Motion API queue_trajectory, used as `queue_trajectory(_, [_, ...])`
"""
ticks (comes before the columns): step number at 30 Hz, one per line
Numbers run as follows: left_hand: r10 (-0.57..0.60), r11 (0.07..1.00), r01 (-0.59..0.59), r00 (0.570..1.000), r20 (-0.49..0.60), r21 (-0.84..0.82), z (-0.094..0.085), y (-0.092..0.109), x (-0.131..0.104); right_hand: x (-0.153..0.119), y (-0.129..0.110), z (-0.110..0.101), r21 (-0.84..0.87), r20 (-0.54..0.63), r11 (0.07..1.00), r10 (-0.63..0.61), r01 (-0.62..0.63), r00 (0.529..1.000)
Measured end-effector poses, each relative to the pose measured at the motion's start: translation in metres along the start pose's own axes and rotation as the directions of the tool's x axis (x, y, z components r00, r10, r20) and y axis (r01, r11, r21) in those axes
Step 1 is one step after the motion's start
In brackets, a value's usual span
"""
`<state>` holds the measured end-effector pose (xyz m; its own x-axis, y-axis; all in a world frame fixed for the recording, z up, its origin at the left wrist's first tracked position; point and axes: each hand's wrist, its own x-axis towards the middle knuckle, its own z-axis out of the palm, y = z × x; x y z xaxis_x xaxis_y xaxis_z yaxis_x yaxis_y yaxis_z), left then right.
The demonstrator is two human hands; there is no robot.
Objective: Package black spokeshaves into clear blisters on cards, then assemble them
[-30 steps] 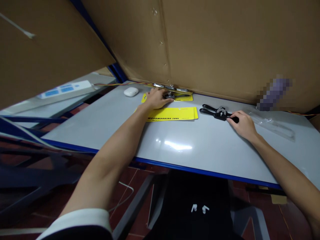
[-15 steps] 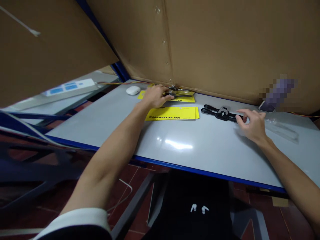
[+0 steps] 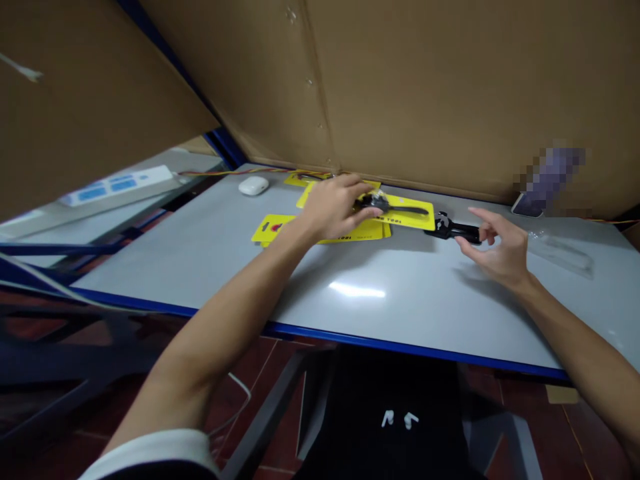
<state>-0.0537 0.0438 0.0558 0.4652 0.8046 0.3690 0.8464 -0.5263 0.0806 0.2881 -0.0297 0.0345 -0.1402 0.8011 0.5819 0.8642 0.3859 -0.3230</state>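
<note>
My left hand (image 3: 340, 208) grips a carded spokeshave (image 3: 407, 210), a black tool in clear plastic on a yellow card. The card is raised a little above the table, and its right end overlaps the view of two loose black spokeshaves (image 3: 443, 227). Beneath my left forearm and hand lies a stack of yellow cards (image 3: 363, 232). Farther back, more carded tools (image 3: 304, 179) rest by the cardboard wall, partly covered by my hand. Over the right end of the loose spokeshaves is my right hand (image 3: 503, 248), thumb and fingers apart, holding nothing.
On the grey table (image 3: 320, 287) a white rounded case (image 3: 253, 186) sits at the back left. Clear plastic packaging (image 3: 563, 257) lies right of my right hand. A phone-like object (image 3: 550, 183), partly blurred, leans on the cardboard wall (image 3: 425, 100). A power strip (image 3: 120, 190) is at far left.
My left hand has lifted a carded spokeshave from the back pile and brought it rightward and nearer. My right hand's fingers have spread apart above the loose spokeshaves.
</note>
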Motion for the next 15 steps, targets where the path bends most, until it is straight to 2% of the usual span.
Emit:
queue_trajectory(3, [0.148, 0.988, -0.147, 0.989, 0.015, -0.055, 0.014, 0.028, -0.004, -0.003, -0.006, -0.006, 0.023, 0.013, 1.0, -0.016, 0.016, 1.0])
queue_trajectory(5, [0.219, 0.97, -0.215, 0.975, 0.025, -0.11, 0.028, 0.048, -0.009, -0.005, -0.011, -0.006, 0.05, 0.102, 0.993, -0.111, 0.106, 0.989])
queue_trajectory(8, [0.257, 0.938, -0.244, 0.966, 0.025, -0.245, 0.048, 0.076, -0.015, -0.009, -0.02, 0.002, 0.082, 0.282, 0.969, -0.247, 0.233, 0.927])
queue_trajectory(11, [0.21, 0.838, -0.202, 0.977, -0.042, -0.507, 0.055, 0.09, -0.014, -0.016, -0.027, 0.01, 0.126, 0.412, 0.958, -0.286, 0.256, 0.865])
queue_trajectory(13, [0.11, 0.711, -0.155, 0.988, -0.11, -0.686, 0.052, 0.088, -0.01, -0.019, -0.029, 0.014, 0.128, 0.46, 0.963, -0.27, 0.238, 0.846])
queue_trajectory(15, [-0.024, 0.613, -0.099, 0.989, -0.143, -0.784, 0.047, 0.077, -0.004, -0.02, -0.029, 0.015, 0.124, 0.49, 0.966, -0.26, 0.228, 0.832])
